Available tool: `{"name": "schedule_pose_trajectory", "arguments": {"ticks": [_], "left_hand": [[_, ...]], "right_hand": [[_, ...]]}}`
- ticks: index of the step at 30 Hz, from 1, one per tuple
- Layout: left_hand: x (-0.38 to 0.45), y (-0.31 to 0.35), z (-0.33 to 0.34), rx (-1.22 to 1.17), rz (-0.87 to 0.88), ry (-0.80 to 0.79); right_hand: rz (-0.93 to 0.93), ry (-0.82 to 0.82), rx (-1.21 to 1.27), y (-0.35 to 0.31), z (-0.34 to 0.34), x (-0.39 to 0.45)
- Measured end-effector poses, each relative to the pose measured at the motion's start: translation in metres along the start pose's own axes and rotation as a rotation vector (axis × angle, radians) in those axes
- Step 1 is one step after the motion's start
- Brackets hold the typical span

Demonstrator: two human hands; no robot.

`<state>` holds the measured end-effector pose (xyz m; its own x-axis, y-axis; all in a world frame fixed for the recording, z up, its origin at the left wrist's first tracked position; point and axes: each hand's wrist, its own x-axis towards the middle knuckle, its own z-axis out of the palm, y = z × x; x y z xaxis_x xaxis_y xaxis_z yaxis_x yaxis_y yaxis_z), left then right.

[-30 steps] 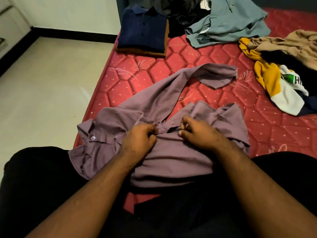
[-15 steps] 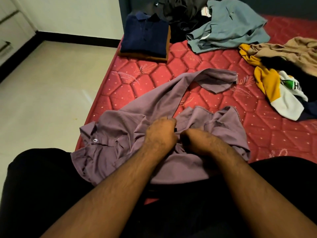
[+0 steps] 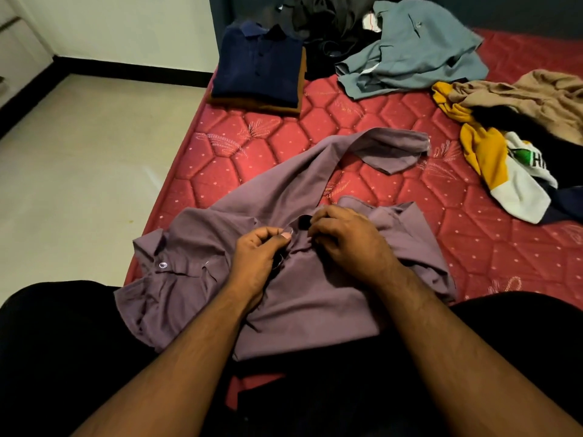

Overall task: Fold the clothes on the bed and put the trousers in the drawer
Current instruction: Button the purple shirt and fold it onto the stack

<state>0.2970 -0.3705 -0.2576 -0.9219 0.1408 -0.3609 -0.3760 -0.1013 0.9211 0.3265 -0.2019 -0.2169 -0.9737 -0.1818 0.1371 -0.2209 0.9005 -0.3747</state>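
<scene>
To my left lies a pale tiled floor [image 3: 79,171], meeting a white wall [image 3: 126,23] along a dark skirting band [image 3: 132,69]. At the far left edge I glimpse white cabinet fronts [image 3: 15,48].

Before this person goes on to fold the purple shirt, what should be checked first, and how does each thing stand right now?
1. Both hands on the purple shirt: ok; left hand and right hand pinch its front placket.
2. Front buttoned: cannot tell; the hands cover it.
3. Shirt lying flat: not ok; bunched across the lap.
4. Sleeve tucked in: not ok; it trails out over the mattress.
5. Folded pile to add to: ok; navy shirt sits folded at the far corner.
</scene>
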Motion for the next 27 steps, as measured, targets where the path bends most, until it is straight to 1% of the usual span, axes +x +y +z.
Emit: {"name": "schedule_pose_trajectory", "arguments": {"ticks": [3,7,9,11,12,14,16,18,19,21,24,27], "left_hand": [[-0.001,0.002,0.0,0.014,0.036,-0.053],[-0.002,-0.002,0.002,0.052,0.099,-0.092],[-0.001,-0.005,0.003,0.075,0.12,-0.105],[0.001,-0.009,0.003,0.101,0.133,-0.111],[0.002,-0.01,0.003,0.11,0.14,-0.109],[0.002,-0.013,0.003,0.101,0.159,-0.094],[0.0,-0.013,0.004,0.062,0.171,-0.072],[-0.002,-0.014,0.004,0.031,0.182,-0.061],[-0.002,-0.014,0.004,0.024,0.185,-0.068],[-0.003,-0.013,0.004,0.023,0.192,-0.09],[-0.003,-0.014,0.002,0.024,0.196,-0.09],[-0.004,-0.013,0.003,0.063,0.2,-0.104]], "right_hand": [[0.02,0.024,-0.04,-0.002,-0.003,0.001],[0.047,0.025,0.005,-0.001,-0.004,0.001],[0.089,-0.031,-0.015,-0.001,-0.006,0.001],[0.144,-0.111,-0.093,0.002,-0.004,0.0],[0.164,-0.119,-0.119,0.003,-0.004,-0.001],[0.155,-0.046,-0.096,0.004,-0.005,-0.002],[0.084,0.03,0.046,0.0,-0.006,-0.001],[0.025,0.064,0.175,-0.001,-0.002,-0.001],[0.031,0.066,0.208,-0.003,0.0,-0.002],[0.072,0.055,0.228,-0.003,0.004,-0.002],[0.1,0.016,0.19,-0.002,0.008,-0.002],[0.077,0.051,0.12,-0.003,0.007,-0.002]]}}
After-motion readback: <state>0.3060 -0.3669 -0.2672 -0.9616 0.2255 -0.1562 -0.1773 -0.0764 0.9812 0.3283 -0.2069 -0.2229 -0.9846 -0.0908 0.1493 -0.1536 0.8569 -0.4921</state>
